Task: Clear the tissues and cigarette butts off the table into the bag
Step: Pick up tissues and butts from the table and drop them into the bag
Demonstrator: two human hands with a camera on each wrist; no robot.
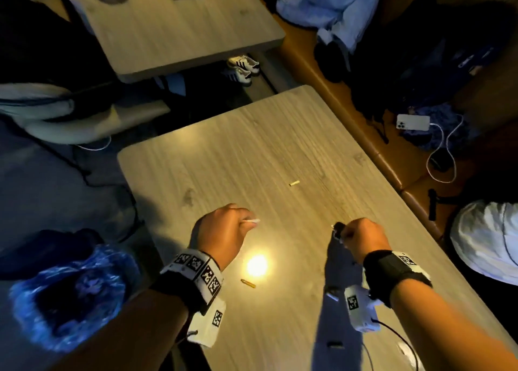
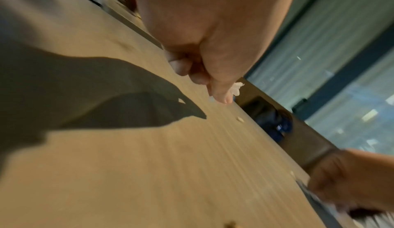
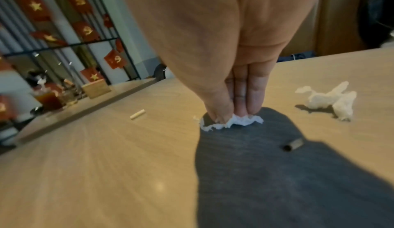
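The bag (image 1: 67, 295) sits off the table's (image 1: 252, 146) left edge. The left hand (image 1: 221, 233) pinches a tissue scrap (image 1: 252, 221) in a thin grip; the right hand (image 1: 361, 237) pinches another (image 3: 234, 122) against the table. Either scrap could slip or tear on the carry left, and two butts (image 1: 294, 183) (image 1: 248, 283) could be missed.

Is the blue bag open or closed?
Open. In the head view the blue bag, down beside the table, has its rim spread wide, and you can see its dark inside.
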